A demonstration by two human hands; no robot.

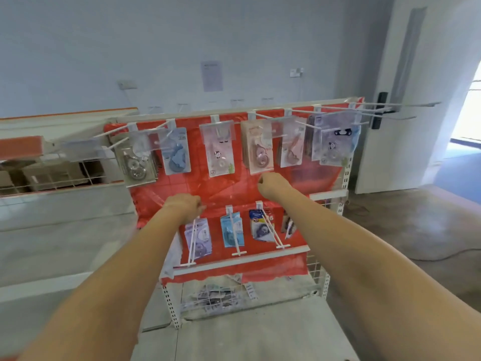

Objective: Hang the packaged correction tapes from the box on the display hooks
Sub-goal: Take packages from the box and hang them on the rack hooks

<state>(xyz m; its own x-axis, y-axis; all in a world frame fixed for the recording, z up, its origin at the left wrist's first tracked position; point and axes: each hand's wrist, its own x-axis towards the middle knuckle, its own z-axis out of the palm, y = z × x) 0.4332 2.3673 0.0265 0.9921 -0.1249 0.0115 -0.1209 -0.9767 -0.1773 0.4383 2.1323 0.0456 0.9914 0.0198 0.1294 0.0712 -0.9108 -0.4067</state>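
Judging by look, packs [221, 149] taken as light, stiff card with slippery blister; best pinched near hang-hole. Left hand [183, 204], right hand [272, 182] curled; contents cannot be told.

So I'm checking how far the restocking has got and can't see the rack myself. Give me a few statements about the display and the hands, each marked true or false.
1. Both hands are stretched out toward the red display panel. True.
2. The right hand is carrying a large box. False: no box shows in it; its fingers are curled.
3. Packaged correction tapes hang in an upper row and a lower row. True.
4. The long hooks at the upper right are loaded to their tips. False: their outer lengths are bare.
5. The left hand is near the lower-left pack. True.
6. The backing panel is blue. False: it is red.
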